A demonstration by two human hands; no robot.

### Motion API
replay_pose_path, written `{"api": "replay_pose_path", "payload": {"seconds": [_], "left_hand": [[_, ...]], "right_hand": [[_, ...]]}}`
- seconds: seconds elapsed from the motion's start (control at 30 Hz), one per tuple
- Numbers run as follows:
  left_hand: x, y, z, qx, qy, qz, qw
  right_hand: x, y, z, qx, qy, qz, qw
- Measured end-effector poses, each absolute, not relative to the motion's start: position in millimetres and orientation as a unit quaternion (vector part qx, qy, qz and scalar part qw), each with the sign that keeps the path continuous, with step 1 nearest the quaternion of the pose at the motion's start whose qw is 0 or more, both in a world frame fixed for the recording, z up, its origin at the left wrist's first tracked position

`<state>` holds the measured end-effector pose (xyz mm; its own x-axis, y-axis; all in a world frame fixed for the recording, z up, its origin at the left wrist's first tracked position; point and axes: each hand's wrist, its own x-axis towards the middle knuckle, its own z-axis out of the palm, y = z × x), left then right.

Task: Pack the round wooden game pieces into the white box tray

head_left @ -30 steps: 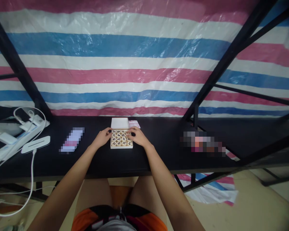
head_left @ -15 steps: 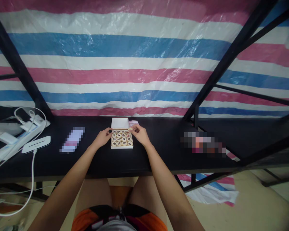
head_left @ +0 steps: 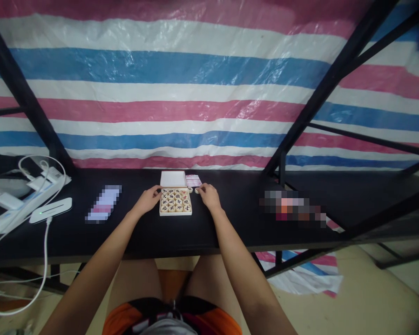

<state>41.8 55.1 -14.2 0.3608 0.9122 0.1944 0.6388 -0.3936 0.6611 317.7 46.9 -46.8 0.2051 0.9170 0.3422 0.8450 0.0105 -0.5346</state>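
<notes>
A shallow wooden box [head_left: 161,213] filled with several round pale game pieces bearing dark or red marks lies on the black table [head_left: 230,223]. My left hand [head_left: 147,199] is curled against the box's left edge and steadies it. My right hand [head_left: 208,196] is just right of the box's far corner, fingers pinched on a round piece [head_left: 197,190] at the table surface. Another loose piece [head_left: 190,190] lies beside it. The white box lid [head_left: 173,178] sits just behind the box, with a pink printed card [head_left: 193,180] next to it.
White power strips, chargers and cables [head_left: 28,195] crowd the table's left end. A blurred flat item [head_left: 104,204] lies left of the box and a blurred patch [head_left: 293,208] to the right. Black frame bars [head_left: 321,97] slant up on the right; a striped tarp hangs behind.
My right hand lifted a piece off the box's right side and carried it out to the table beyond the box's far right corner. My left hand stayed at the box's left edge.
</notes>
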Motion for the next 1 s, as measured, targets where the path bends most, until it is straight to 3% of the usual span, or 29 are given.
{"api": "replay_pose_path", "payload": {"seconds": [0.47,0.77,1.0], "left_hand": [[41,58,-17,0.780,0.505,0.284,0.238],[39,62,-21,0.770,0.519,0.297,0.224],[39,61,-22,0.774,0.514,0.290,0.229]], "right_hand": [[313,43,-39,-0.664,-0.668,0.043,0.334],[281,23,-17,-0.510,-0.792,0.041,0.332],[278,19,-14,-0.472,-0.824,0.052,0.311]]}}
